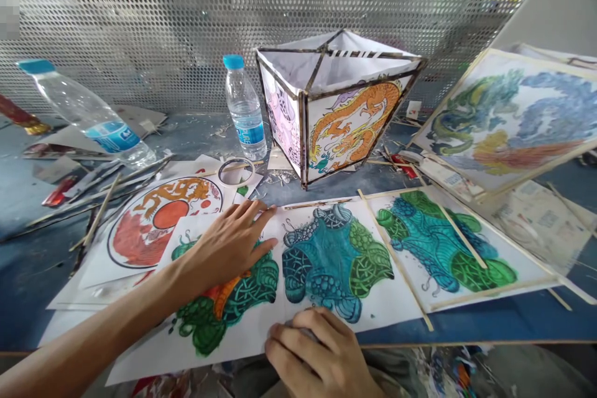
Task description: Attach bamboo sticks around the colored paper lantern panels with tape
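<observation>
A long white paper sheet (pixel 275 339) with coloured starfish-like drawings in blue, green and orange lies across the front of the table. My left hand (pixel 236 239) rests flat on its left part, fingers stretched towards the top edge. Near the sheet's front edge my right hand (pixel 321 351) is closed, fingers curled round a small greyish thing that is mostly hidden. Thin wooden sticks (pixel 396 258) lie along and across the right part of the paper. Just beyond my left hand is a roll of tape (pixel 236 171).
A lantern (pixel 303 137) with dragon panels stands at the back beside an upright water bottle (pixel 245 112). Another bottle (pixel 88 112) leans at the left. A round dragon drawing (pixel 165 217) lies left. A second painted frame (pixel 513 118) stands right. Scraps and sticks litter the table.
</observation>
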Motion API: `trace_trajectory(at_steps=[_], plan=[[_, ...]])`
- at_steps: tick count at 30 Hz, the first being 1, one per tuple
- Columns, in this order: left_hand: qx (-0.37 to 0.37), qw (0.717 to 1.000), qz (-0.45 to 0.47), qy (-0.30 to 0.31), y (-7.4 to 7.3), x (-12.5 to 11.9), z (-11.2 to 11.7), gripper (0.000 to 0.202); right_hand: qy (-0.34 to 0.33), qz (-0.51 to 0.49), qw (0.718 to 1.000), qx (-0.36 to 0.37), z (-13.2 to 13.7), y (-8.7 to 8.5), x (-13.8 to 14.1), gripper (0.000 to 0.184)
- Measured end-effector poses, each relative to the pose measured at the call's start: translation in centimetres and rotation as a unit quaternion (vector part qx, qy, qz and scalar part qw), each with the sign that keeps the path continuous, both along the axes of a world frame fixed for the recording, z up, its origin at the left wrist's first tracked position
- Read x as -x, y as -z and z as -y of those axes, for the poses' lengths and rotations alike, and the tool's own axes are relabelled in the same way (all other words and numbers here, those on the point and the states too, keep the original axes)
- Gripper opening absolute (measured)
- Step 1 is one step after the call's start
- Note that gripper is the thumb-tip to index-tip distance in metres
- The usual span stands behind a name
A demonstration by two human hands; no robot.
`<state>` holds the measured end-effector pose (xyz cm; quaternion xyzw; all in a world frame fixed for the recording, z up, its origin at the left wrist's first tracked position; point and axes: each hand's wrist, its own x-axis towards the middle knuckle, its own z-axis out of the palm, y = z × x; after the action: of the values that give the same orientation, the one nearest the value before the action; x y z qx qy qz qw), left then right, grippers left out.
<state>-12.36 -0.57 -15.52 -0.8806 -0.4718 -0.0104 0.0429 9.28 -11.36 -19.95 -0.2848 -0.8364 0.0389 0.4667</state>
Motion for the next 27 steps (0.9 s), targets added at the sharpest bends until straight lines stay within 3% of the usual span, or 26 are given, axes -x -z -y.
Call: trace_trajectory(at_steps=[5,9,13,18,22,27], plan=[[0.002,1.0,0.004,-0.016,0.4,-0.3,0.1,0.054,-0.009,0.001,1.0,-0.009,0.1,0.1,-0.2,0.03],[0.007,1.0,0.003,-0.023,-0.3,-0.3,0.5,0.054,0.0,0.011,1.0,-0.029,0.3,0.5,-0.2,0.022],[0.002,1.0,0.007,-0.009,-1.1,-0.9,3.2,0.063,0.014,-0.012,0.999,-0.045,0.2,0.9,0.1,0.024],[0.014,0.999,0.031,0.001,0.3,-1.4,6.6,0.08,0.049,-0.056,0.993,-0.087,0.1,1.6,1.2,0.022],[0.075,0.996,0.031,-0.026,0.5,-0.9,6.4,0.076,0.047,-0.058,0.993,-0.095,0.0,1.8,1.3,0.024],[0.144,0.989,0.027,-0.017,-1.2,-0.4,4.8,0.073,0.011,-0.025,0.997,-0.066,0.1,0.9,0.5,0.017]])
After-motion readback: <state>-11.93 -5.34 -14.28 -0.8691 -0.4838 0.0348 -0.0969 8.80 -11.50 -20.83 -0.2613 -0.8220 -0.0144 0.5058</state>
